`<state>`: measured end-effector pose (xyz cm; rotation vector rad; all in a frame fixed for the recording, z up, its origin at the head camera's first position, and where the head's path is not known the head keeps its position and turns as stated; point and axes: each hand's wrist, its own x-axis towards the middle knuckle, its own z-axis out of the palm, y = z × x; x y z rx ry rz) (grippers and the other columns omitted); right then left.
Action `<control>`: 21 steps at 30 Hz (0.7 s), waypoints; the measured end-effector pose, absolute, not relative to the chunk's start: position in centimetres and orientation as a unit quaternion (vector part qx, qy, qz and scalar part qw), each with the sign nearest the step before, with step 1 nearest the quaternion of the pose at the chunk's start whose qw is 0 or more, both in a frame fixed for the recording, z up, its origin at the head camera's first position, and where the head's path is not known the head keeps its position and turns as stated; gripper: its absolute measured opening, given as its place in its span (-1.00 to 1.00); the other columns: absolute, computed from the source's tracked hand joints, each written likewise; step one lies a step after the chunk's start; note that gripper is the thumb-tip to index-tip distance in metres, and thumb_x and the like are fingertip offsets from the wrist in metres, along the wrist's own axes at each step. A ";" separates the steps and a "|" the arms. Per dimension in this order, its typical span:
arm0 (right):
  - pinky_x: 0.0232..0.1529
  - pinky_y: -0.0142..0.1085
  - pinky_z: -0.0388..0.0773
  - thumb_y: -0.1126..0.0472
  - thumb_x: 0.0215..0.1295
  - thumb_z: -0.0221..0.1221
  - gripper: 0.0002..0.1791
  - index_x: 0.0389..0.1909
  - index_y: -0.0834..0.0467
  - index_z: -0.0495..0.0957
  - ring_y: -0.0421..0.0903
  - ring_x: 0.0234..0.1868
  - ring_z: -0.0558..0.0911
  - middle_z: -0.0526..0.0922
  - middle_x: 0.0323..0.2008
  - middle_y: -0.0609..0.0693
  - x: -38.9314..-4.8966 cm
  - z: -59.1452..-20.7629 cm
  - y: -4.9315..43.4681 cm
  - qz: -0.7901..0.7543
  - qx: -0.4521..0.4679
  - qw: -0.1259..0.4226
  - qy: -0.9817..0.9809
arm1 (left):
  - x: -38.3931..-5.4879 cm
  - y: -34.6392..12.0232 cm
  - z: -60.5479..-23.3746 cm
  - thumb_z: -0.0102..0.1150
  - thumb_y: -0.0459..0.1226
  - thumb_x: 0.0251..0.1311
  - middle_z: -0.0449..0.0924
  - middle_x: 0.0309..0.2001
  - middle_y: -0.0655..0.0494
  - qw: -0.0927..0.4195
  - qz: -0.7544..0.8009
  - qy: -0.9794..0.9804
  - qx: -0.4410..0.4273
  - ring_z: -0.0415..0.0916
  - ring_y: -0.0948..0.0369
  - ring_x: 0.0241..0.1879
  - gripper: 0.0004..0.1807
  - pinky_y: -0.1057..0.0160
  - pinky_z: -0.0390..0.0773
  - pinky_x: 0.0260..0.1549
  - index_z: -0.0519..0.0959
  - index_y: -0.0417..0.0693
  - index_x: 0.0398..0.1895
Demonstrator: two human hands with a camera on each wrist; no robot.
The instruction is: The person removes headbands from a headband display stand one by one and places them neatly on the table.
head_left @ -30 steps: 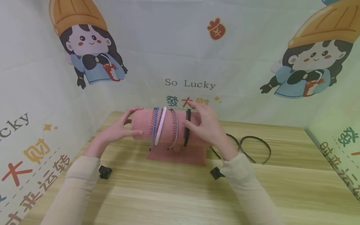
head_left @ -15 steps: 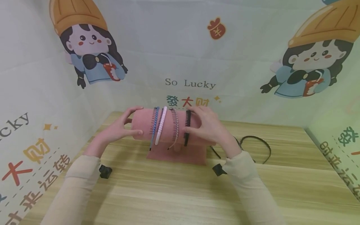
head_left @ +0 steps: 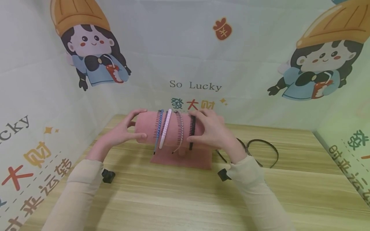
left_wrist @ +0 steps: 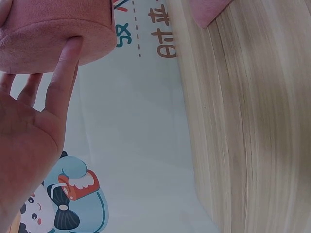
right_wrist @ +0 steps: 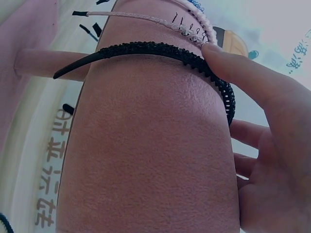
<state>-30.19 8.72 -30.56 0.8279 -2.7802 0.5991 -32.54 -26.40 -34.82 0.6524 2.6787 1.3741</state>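
Observation:
A pink plush-covered headband stand (head_left: 147,123) has a horizontal roll on a post and flat base. My left hand (head_left: 120,132) holds the roll's left end, thumb in front; in the left wrist view one finger (left_wrist: 63,73) presses the end face. Around the roll sit a blue headband (head_left: 158,131), a white one (head_left: 165,130), a pale braided one (head_left: 181,128) and, rightmost, a black toothed headband (right_wrist: 141,49). My right hand (head_left: 212,130) grips the black headband, its thumb (right_wrist: 233,63) over the band in front and fingers reaching behind the roll.
More black headbands (head_left: 261,140) lie on the wooden table (head_left: 173,199) right of the stand, partly behind my right wrist. A printed cloth (head_left: 190,57) rises behind the table and at both sides. Small black devices (head_left: 108,176) hang at my wrists.
My right hand has lowered its raised fingers behind the roll and shifted slightly left, its thumb now lower on the black headband, which has moved slightly left. My left hand stays put.

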 end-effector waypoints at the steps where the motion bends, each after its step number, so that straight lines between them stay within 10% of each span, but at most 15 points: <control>1: 0.29 0.10 0.22 -0.22 0.00 0.43 -0.06 0.43 -0.14 0.26 0.05 0.39 0.31 0.37 0.36 0.04 -30.2 -30.6 8.7 0.201 0.278 0.093 -0.935 | -32.5 -26.4 -34.8 0.38 -0.20 0.17 -0.02 0.54 0.09 0.031 0.446 0.869 0.213 0.28 -0.15 0.33 -0.02 -0.02 0.50 0.05 -0.03 0.30 0.54; 21: 0.25 0.08 0.25 -0.12 -0.02 0.47 -0.15 0.34 -0.15 0.35 0.01 0.33 0.31 0.45 0.35 -0.10 -30.4 -30.8 8.8 0.227 0.281 0.096 -0.927 | -32.4 -26.3 -34.7 0.37 -0.21 0.18 -0.03 0.54 0.10 0.032 0.444 0.869 0.215 0.29 -0.15 0.33 -0.02 0.02 0.50 0.03 -0.03 0.31 0.54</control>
